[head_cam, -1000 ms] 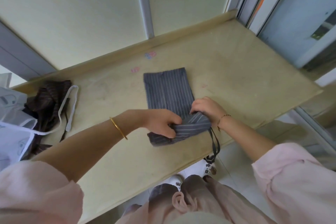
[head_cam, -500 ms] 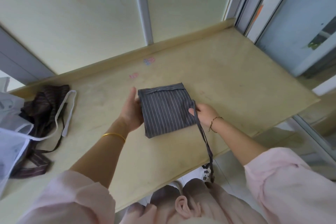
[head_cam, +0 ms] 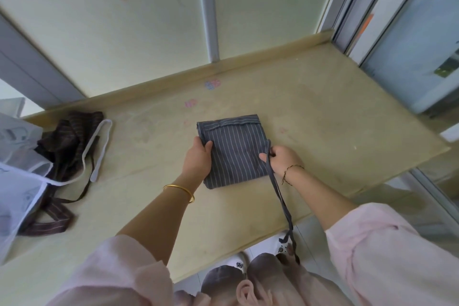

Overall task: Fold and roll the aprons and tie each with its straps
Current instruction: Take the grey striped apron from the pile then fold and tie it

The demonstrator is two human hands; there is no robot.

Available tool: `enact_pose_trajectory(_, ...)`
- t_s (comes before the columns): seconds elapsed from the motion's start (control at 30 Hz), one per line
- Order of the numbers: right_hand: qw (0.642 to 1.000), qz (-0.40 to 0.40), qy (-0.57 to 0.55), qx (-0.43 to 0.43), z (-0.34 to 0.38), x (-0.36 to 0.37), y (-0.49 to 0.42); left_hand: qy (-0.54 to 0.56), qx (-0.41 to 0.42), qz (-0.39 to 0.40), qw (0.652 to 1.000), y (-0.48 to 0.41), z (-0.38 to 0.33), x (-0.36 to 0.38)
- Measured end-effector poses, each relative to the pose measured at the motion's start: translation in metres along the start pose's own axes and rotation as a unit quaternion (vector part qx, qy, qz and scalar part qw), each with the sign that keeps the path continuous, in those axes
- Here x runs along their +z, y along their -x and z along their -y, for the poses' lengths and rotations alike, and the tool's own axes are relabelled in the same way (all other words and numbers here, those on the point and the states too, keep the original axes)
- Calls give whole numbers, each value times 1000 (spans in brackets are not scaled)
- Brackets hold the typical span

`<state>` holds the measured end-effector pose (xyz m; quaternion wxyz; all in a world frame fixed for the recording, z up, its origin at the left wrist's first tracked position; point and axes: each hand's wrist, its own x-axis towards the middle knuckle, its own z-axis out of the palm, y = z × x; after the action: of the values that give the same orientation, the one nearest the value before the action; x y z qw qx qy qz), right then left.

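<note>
Two aprons lie on the desk (head_cam: 335,117), well apart. One, the grey apron (head_cam: 236,154), striped in thin white lines, sits near the middle of the desk as a flat folded packet, its hemmed end turned toward the wall. The other, the brown apron (head_cam: 67,139), is a crumpled heap at the far left, with its dark straps trailing toward the near edge.

Both hands are on the grey apron. The left hand (head_cam: 198,160) grips the packet's left edge, thumb on top of the cloth and fingers tucked out of sight beneath. The right hand (head_cam: 283,159) sits at the packet's right edge with its fingers curled round the strap (head_cam: 279,196), holding it just beside the cloth. From that hand the strap runs down across the desk and hangs over the near edge; near its bottom it appears to part into two strands, though I cannot tell for certain.

One gold bangle (head_cam: 180,189) circles the left wrist and one thin bracelet (head_cam: 293,169) the right. Both arms wear pink sleeves.

White cloth (head_cam: 19,176) lies at the left edge, partly over the brown apron, and one white band (head_cam: 99,149) loops out from it. Two small stickers (head_cam: 212,84) mark the desk near the wall
</note>
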<state>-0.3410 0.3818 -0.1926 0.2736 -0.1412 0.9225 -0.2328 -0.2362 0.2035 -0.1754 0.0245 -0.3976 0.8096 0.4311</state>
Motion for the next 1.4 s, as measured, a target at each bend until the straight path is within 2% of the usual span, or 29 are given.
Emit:
enact_pose_trajectory(0.1,1000,0,4,10,2,1,-1,-39,-17,-8,999,-6,2,-2)
enact_pose_trajectory(0.17,1000,-3,-1,19,3,2,-1,-60,-28,-66,996,-6,-3,-6)
enact_pose_trajectory(0.2,1000,-1,-1,25,3,2,0,-97,3,-138,986,-5,-5,-6)
enact_pose_trajectory(0.23,1000,0,-1,31,4,2,0,-142,77,-213,964,-4,-9,-6)
enact_pose_trajectory(0.27,999,3,-2,36,5,1,0,-193,176,-260,930,-4,-14,-2)
enact_pose_trajectory(0.3,999,5,-4,39,6,1,-1,-242,270,-266,893,-4,-18,4)
enact_pose_trajectory(0.33,999,6,-6,42,5,1,-1,-289,326,-221,873,-4,-21,13)
enact_pose_trajectory(0.37,999,8,-7,42,5,1,-1,-331,335,-149,869,-5,-23,22)
enact_pose_trajectory(0.43,999,14,-10,39,4,2,0,-411,273,-26,869,-8,-19,37)
enact_pose_trajectory(0.5,996,15,-77,39,4,-2,3,-463,244,17,852,-15,-11,43)
enact_pose_trajectory(0.57,975,-9,-211,73,6,-11,6,-473,245,36,845,-20,-9,43)
enact_pose_trajectory(0.63,923,-2,-362,134,7,-25,9,-478,238,53,844,-23,-10,41)
enact_pose_trajectory(0.67,878,18,-455,150,7,-33,10,-480,236,59,843,-24,-12,41)
enact_pose_trajectory(0.73,787,33,-603,126,7,-48,4,-481,230,75,843,-26,-14,40)
enact_pose_trajectory(0.77,754,17,-649,102,8,-55,0,-479,227,82,844,-27,-14,39)
enact_pose_trajectory(0.9,614,-149,-774,49,5,-87,-21,-473,210,116,848,-28,-18,36)
enact_pose_trajectory(0.93,590,-166,-789,46,7,-96,-24,-466,213,115,851,-28,-21,34)
enact_pose_trajectory(0.97,591,-169,-787,49,10,-102,-28,-450,224,98,859,-28,-24,32)
enact_pose_trajectory(1.0,617,-162,-769,47,16,-104,-30,-422,241,61,872,-29,-27,27)
enact_pose_trajectory(1.03,669,-151,-727,36,25,-100,-33,-383,260,14,886,-30,-29,23)
enact_pose_trajectory(1.07,739,-141,-659,15,37,-93,-35,-349,277,-31,895,-31,-30,20)
enact_pose_trajectory(1.13,887,-149,-432,-72,60,-64,-40,-339,298,-85,888,-35,-27,19)
enact_pose_trajectory(1.17,934,-147,-297,-135,65,-47,-38,-346,307,-92,882,-33,-23,23)
enact_pose_trajectory(1.2,957,-137,-170,-193,71,-31,-39,-355,314,-96,876,-35,-18,26)
enact_pose_trajectory(1.27,963,-107,18,-245,71,-9,-49,-363,306,-82,876,-42,-8,28)
enact_pose_trajectory(1.33,958,-74,143,-237,57,4,-56,-365,303,-55,879,-46,1,27)
enact_pose_trajectory(1.4,952,-51,215,-211,43,11,-61,-370,308,-31,876,-51,8,25)
